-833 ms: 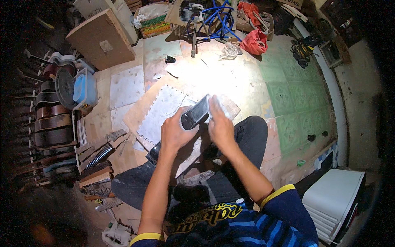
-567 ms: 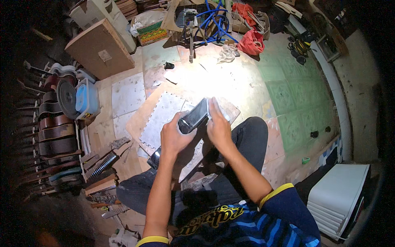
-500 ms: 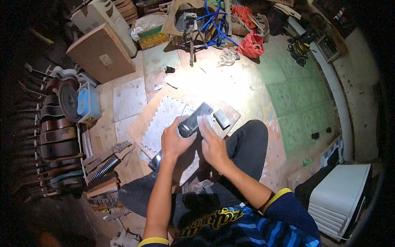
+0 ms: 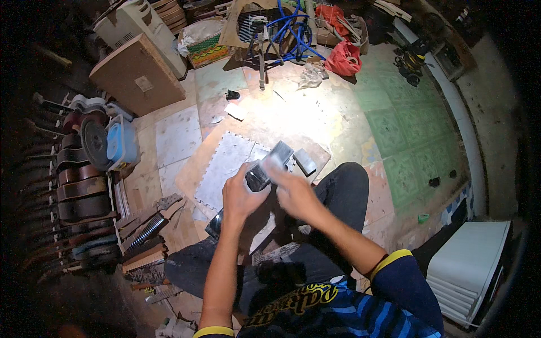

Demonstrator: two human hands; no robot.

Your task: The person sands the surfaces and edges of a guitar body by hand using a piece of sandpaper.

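Note:
I sit on the floor with my legs out in front. My left hand [image 4: 241,197] grips the near end of a dark, grey-faced oblong block [image 4: 269,165] and holds it tilted above a pale foam mat [image 4: 224,163]. My right hand [image 4: 293,193] is blurred right beside the block, touching its near right side with the fingers loosely curled. A small grey block [image 4: 305,161] lies on the mat just right of the held one.
A row of guitar bodies [image 4: 79,186] lines the left. A blue box [image 4: 121,142] and a brown board [image 4: 138,73] stand at the back left. A blue hose [image 4: 293,28], a red bag [image 4: 345,57] and a white slatted unit [image 4: 468,270] are around.
My right hand slid from the far end of the block down toward me to its near side. The small grey block came into sight on the mat. My left hand kept its grip.

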